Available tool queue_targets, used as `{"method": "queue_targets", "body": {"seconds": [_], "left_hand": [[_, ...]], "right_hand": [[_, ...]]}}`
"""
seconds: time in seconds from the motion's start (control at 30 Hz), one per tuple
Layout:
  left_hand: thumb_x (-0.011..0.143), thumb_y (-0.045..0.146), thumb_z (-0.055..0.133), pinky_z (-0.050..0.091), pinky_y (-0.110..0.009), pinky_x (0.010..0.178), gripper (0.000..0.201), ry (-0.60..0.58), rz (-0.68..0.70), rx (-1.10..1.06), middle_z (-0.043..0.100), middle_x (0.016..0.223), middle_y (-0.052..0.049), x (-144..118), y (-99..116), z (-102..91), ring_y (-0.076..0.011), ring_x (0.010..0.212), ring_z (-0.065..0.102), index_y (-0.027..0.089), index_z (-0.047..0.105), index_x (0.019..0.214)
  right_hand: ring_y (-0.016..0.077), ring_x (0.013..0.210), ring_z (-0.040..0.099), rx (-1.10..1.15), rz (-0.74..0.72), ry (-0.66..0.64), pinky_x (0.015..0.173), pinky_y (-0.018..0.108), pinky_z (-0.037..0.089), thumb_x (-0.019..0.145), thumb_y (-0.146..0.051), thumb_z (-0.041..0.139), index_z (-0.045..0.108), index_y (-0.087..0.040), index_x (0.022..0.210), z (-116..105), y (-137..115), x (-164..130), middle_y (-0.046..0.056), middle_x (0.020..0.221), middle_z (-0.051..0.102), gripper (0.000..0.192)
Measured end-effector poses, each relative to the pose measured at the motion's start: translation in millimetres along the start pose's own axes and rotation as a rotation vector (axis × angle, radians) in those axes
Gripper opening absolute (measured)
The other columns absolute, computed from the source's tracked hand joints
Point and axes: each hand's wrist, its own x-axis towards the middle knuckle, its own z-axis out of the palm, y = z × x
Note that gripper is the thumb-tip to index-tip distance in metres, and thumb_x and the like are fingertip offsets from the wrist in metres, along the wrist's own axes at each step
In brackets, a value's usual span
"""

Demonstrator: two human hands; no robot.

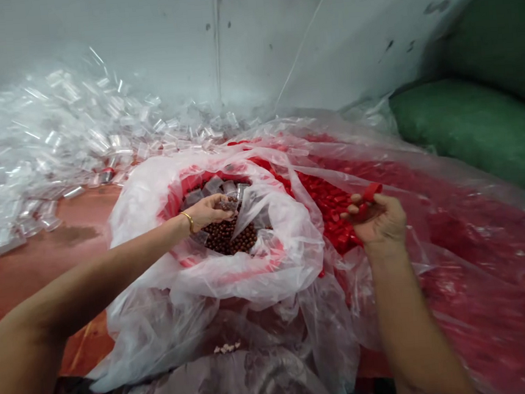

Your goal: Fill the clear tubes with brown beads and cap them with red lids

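Left hand [208, 211] fingers pinch a clear tube [229, 205] over brown beads [229, 236] in bag; right hand [377, 217] fingers clamp a red cap [372, 191]. Tube uncapped; big pile of empty tubes [56, 147] left

My left hand [208, 211], a gold bangle [188, 222] at its wrist, reaches into the clear bag [232, 273] at the middle of the frame, fingers closed on a small clear tube [229, 205] over the brown beads [229, 236]. My right hand [377, 217], right of centre, pinches a red cap [372, 191] above the heap of red caps [327, 203]. Clear tubes [56, 147] lie piled at upper left, green sacks [476, 123] at upper right.
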Motion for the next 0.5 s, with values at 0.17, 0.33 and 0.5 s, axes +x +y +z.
{"method": "queue_targets", "body": {"seconds": [0.17, 0.33, 0.5], "left_hand": [[0.051, 0.021, 0.086, 0.048, -0.022, 0.073, 0.05, -0.014, 0.09, -0.048, 0.07, 0.084, -0.003, -30.9, 4.7, -1.1, -0.0097, 0.073, 0.065, 0.013, 0.054, 0.088], [0.048, 0.012, 0.084, 0.049, -0.022, 0.071, 0.053, -0.004, 0.117, -0.002, 0.069, 0.077, 0.0, -44.1, 0.2, 2.7, -0.0094, 0.072, 0.064, 0.013, 0.056, 0.094], [0.06, 0.02, 0.079, 0.05, -0.022, 0.063, 0.04, 0.069, 0.026, -0.007, 0.066, 0.078, -0.002, -49.5, 1.0, 3.2, -0.0108, 0.067, 0.063, 0.012, 0.057, 0.093]], "right_hand": [[0.0059, 0.033, 0.034, -0.036, 0.047, -0.21, 0.032, 0.02, 0.027, 0.066, -0.03, 0.06, 0.054, -0.023, 0.072, 71.1, -17.6, -51.1, -0.006, 0.051, 0.05, 0.01], [0.0067, 0.042, 0.043, -0.195, 0.144, -0.376, 0.038, 0.021, 0.035, 0.071, -0.047, 0.059, 0.063, -0.018, 0.081, 139.7, -1.6, -79.4, -0.003, 0.056, 0.05, 0.032], [0.0057, 0.045, 0.044, -0.392, 0.149, -0.508, 0.041, 0.02, 0.036, 0.066, -0.05, 0.067, 0.062, -0.018, 0.078, 168.6, 27.1, -87.3, -0.004, 0.059, 0.053, 0.034]]}}
